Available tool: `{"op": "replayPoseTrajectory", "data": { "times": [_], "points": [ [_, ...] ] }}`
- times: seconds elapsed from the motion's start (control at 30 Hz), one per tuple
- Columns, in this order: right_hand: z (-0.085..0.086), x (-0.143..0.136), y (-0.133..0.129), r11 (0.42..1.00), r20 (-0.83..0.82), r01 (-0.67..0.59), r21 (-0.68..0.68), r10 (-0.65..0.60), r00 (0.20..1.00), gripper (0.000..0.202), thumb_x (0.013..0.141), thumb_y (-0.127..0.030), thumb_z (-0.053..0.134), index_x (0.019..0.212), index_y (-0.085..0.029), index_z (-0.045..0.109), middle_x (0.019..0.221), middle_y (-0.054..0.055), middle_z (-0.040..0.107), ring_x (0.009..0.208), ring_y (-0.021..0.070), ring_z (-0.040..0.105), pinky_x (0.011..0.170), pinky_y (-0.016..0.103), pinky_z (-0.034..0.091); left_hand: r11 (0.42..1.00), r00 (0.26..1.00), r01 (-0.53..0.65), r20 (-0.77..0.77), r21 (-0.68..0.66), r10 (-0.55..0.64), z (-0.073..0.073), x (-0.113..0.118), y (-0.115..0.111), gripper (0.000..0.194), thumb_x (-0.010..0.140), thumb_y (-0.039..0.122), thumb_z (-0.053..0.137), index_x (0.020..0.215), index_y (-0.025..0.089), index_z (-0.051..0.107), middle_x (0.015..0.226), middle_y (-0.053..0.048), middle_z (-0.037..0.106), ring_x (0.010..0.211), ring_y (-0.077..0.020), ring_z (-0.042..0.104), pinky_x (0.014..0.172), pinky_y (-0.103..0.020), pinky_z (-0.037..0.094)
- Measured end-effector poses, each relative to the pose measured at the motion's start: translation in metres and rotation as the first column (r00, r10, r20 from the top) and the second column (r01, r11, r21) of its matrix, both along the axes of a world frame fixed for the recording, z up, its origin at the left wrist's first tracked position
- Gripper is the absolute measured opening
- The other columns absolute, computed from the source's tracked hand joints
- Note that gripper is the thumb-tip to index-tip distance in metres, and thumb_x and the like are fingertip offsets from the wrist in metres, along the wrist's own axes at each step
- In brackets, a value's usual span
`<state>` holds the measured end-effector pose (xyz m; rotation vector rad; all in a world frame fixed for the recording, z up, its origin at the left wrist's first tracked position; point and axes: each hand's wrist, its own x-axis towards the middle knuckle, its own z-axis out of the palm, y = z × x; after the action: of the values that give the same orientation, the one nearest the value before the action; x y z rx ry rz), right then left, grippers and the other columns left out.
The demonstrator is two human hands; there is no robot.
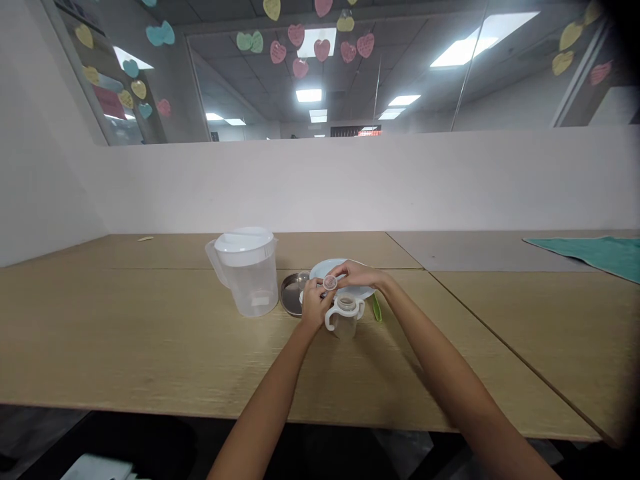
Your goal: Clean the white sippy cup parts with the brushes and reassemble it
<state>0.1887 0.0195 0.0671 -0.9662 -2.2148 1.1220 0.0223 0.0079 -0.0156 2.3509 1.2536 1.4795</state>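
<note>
My left hand [315,305] and my right hand [358,274] meet above the table, both with fingers closed on a small round clear piece [330,283]. Just below them stands a clear cup [345,325] with a white two-handled ring and an open top. Behind my hands lies a pale blue-white plate [325,267], partly covered by my right hand. A round metal dish [291,293] sits left of my left hand, its right side hidden. Something white beside my left fingers is too small to make out.
A clear plastic pitcher [253,283] with a white lid stands on the left. A green utensil [377,308] lies right of the cup. A teal cloth [595,251] is at the far right of the wooden table [150,347]. A small flat piece [145,239] lies at the back left.
</note>
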Motion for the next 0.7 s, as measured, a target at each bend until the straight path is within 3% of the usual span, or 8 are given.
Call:
{"op": "replayPoseTrajectory", "data": {
  "times": [0.13,0.2,0.27,0.37,0.47,0.57,0.7],
  "points": [
    [0.001,0.002,0.002,0.997,0.040,0.046,0.063,-0.048,0.998,0.029,0.071,-0.033,0.060,0.091,-0.014,0.069,0.090,0.003,0.067,0.084,0.0154,0.058,0.075,0.024,0.043,0.992,0.993,-0.114,0.022,0.054,0.113,0.003,-0.005,-0.001,0.022,0.082,0.037,0.054,0.090,0.024,0.070,0.096,-0.005,0.062,0.093,-0.0201,0.052,0.088,-0.036,0.038],
    [0.001,0.004,0.003,0.970,0.100,0.156,0.185,-0.177,0.979,0.026,0.075,-0.028,0.054,0.091,-0.013,0.067,0.087,0.003,0.067,0.079,0.0138,0.058,0.070,0.022,0.042,0.976,0.972,-0.208,0.124,0.056,0.200,0.005,-0.010,0.000,0.021,0.083,0.031,0.052,0.095,0.024,0.068,0.095,-0.005,0.061,0.094,-0.0200,0.053,0.088,-0.035,0.039],
    [0.002,0.004,0.004,0.898,0.217,0.264,0.352,-0.353,0.910,0.025,0.075,-0.021,0.049,0.092,-0.013,0.066,0.085,0.004,0.067,0.076,0.0126,0.057,0.067,0.020,0.041,0.950,0.921,-0.312,0.248,0.013,0.299,0.006,-0.015,0.002,0.024,0.082,0.021,0.047,0.095,0.024,0.068,0.094,-0.005,0.061,0.093,-0.0198,0.054,0.087,-0.033,0.040],
    [0.002,0.004,0.003,0.830,0.428,0.269,0.489,-0.497,0.755,0.027,0.074,-0.017,0.047,0.092,-0.015,0.067,0.087,0.005,0.067,0.077,0.0134,0.058,0.066,0.020,0.039,0.928,0.869,-0.365,0.328,-0.077,0.369,0.005,-0.021,0.006,0.035,0.073,0.005,0.040,0.089,0.022,0.067,0.091,-0.004,0.061,0.091,-0.0188,0.055,0.085,-0.032,0.042],
    [-0.002,0.002,0.003,0.833,0.537,0.269,0.483,-0.524,0.661,0.023,0.071,-0.017,0.051,0.085,-0.014,0.069,0.092,0.011,0.067,0.081,0.0186,0.060,0.065,0.023,0.039,0.930,0.891,-0.348,0.268,-0.120,0.368,0.002,-0.023,0.008,0.039,0.062,-0.001,0.038,0.081,0.020,0.065,0.089,-0.004,0.062,0.091,-0.0185,0.056,0.086,-0.031,0.042],
    [-0.012,-0.002,0.005,0.855,0.596,0.275,0.439,-0.506,0.623,0.019,0.065,-0.013,0.056,0.077,-0.013,0.070,0.088,0.013,0.068,0.079,0.0215,0.061,0.062,0.024,0.039,0.923,0.924,-0.346,0.111,-0.170,0.367,0.001,-0.021,0.008,0.032,0.059,-0.002,0.041,0.073,0.019,0.061,0.087,-0.004,0.062,0.093,-0.0196,0.055,0.087,-0.031,0.041],
    [-0.024,-0.009,0.006,0.881,0.575,0.259,0.397,-0.458,0.677,0.013,0.062,-0.013,0.060,0.070,-0.015,0.070,0.079,0.007,0.069,0.071,0.0168,0.061,0.061,0.022,0.040,0.907,0.938,-0.341,-0.032,-0.247,0.344,0.003,-0.018,0.004,0.035,0.065,0.000,0.044,0.093,0.018,0.055,0.093,-0.005,0.063,0.091,-0.0185,0.058,0.079,-0.028,0.043]
  ]
}}
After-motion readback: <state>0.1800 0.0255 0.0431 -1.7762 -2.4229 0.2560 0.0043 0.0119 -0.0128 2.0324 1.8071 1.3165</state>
